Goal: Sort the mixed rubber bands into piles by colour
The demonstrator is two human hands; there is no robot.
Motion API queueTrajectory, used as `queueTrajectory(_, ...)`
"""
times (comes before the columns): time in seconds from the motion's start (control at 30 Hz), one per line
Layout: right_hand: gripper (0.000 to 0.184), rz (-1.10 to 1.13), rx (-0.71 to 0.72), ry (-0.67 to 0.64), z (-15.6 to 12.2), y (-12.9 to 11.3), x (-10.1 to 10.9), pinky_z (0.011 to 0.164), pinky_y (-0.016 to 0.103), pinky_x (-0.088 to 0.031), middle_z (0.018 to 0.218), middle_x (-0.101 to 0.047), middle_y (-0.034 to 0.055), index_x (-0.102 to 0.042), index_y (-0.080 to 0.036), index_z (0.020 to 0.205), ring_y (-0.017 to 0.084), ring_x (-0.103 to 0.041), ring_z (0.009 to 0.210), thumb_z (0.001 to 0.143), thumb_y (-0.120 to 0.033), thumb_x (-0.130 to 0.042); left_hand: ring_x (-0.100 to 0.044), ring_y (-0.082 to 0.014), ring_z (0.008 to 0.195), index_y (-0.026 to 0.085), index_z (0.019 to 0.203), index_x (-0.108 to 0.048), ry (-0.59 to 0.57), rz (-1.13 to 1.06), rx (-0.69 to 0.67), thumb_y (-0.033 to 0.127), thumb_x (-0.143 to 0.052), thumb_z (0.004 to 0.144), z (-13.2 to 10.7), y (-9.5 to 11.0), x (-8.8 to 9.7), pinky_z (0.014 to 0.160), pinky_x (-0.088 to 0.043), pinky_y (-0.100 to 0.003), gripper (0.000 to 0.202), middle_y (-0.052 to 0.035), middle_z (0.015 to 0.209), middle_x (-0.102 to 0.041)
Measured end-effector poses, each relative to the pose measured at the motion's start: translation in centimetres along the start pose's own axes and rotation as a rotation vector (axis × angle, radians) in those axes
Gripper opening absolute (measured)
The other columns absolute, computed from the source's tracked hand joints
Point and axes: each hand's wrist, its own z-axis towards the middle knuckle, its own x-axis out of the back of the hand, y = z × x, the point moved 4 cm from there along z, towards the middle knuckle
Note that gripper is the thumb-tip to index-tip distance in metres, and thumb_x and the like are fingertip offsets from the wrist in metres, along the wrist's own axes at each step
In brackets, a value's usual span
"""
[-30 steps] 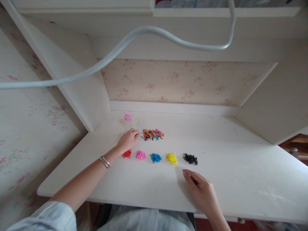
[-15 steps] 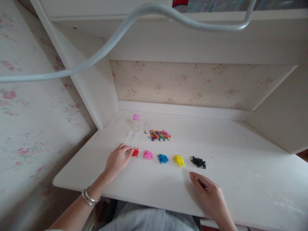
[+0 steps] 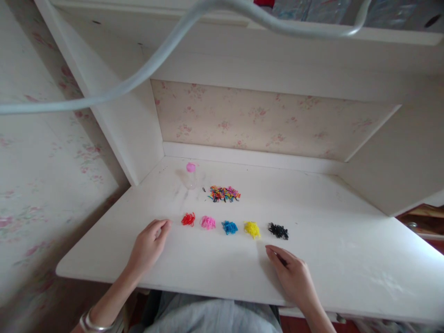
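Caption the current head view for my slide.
Left hand beside the red pile, right hand near the yellow pile and black pile, a multicoloured heap farther back on the white desk.

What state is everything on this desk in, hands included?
Left hand: curled, fingertips together
Right hand: curled, fingertips together
Mixed pile: colours jumbled
Stray band: lying apart
Red pile: heaped
Pink pile: heaped
Blue pile: heaped
Yellow pile: heaped
Black pile: heaped
Clear container: upright, pink-topped

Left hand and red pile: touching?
Apart. The head view shows a strip of bare white tabletop between the left hand and the red pile.
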Motion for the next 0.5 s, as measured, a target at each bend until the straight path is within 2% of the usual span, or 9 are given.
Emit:
queueTrajectory(0.13,0.039,0.045,-0.016,-0.026,1.0,-2.0,0.5,0.060,0.021,-0.049,0.083,-0.073,0.0031,-0.073,-0.020,0.089,0.017,-0.065,0.069,0.083,-0.049,-0.047,-0.063,-0.0155,0.076,0.021,0.095,-0.064,0.005,-0.090,0.151,0.048,-0.044,0.085,-0.4,-1.3,0.3,0.067,-0.048,-0.022,0.036,-0.0015,0.087,-0.069)
queueTrajectory(0.23,0.036,-0.016,0.121,-0.025,3.3,-5.5,1.6,0.060,0.020,-0.046,0.084,-0.072,0.0020,-0.072,-0.022,0.089,0.015,-0.063,0.069,0.085,-0.046,-0.045,-0.063,-0.0164,0.072,0.020,0.091,-0.065,0.007,-0.120,0.219,0.051,-0.044,0.084,-0.3,-1.3,0.5,0.064,-0.048,-0.022,0.038,-0.0006,0.082,-0.069)
queueTrajectory(0.3,0.035,-0.113,0.209,-0.031,5.9,-7.7,1.9,0.064,0.020,-0.044,0.087,-0.071,0.0012,-0.071,-0.024,0.091,0.014,-0.063,0.072,0.088,-0.042,-0.041,-0.062,-0.0164,0.069,0.021,0.089,-0.064,-0.002,-0.133,0.246,0.052,-0.045,0.083,-0.2,-1.2,0.5,0.062,-0.047,-0.023,0.038,0.0007,0.076,-0.069)
queueTrajectory(0.37,0.035,-0.288,0.224,-0.108,9.2,-8.8,1.3,0.067,0.021,-0.043,0.086,-0.071,0.0003,-0.070,-0.026,0.095,0.014,-0.063,0.073,0.089,-0.039,-0.038,-0.061,-0.0163,0.067,0.021,0.089,-0.064,0.002,-0.144,0.265,0.053,-0.046,0.082,-0.2,-1.3,0.5,0.061,-0.047,-0.023,0.037,0.0013,0.075,-0.068)
queueTrajectory(0.4,0.035,-0.389,0.196,-0.174,11.0,-8.9,0.6,0.067,0.022,-0.043,0.087,-0.071,0.0000,-0.068,-0.028,0.100,0.014,-0.063,0.075,0.089,-0.038,-0.037,-0.062,-0.0163,0.068,0.021,0.088,-0.064,0.007,-0.150,0.264,0.052,-0.046,0.082,-0.2,-1.4,0.5,0.062,-0.047,-0.023,0.037,0.0012,0.077,-0.069)
queueTrajectory(0.5,0.033,-0.464,0.158,-0.248,15.9,-8.1,-1.7,0.069,0.023,-0.043,0.093,-0.071,0.0020,-0.067,-0.027,0.107,0.017,-0.063,0.083,0.084,-0.034,-0.045,-0.061,-0.0159,0.070,0.021,0.087,-0.064,0.008,-0.159,0.233,0.051,-0.046,0.083,-0.2,-1.4,0.4,0.063,-0.046,-0.022,0.035,0.0010,0.079,-0.069)
